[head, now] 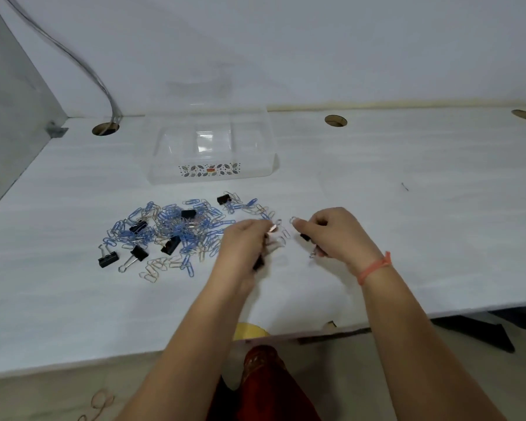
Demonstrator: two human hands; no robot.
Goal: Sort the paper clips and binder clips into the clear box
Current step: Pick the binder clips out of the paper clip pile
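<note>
A heap of blue, silver and rose-gold paper clips [176, 229] lies on the white table, with several black binder clips [170, 245] mixed in. Behind it stands the clear box [210, 174] with a leaf label, its lid up. My left hand [243, 241] is at the heap's right edge; its fingers pinch a rose-gold paper clip [273, 228] and curl round a black binder clip [258, 264]. My right hand [334, 232] pinches a silver paper clip [292, 220] at its fingertips and holds a black binder clip [305, 237] in the palm.
Round cable holes [105, 129] [335, 120] pierce the table near the wall, and a grey cable [82, 65] runs into the left one. The table's front edge [316, 329] is close to my body. An orange band [374, 267] is on my right wrist.
</note>
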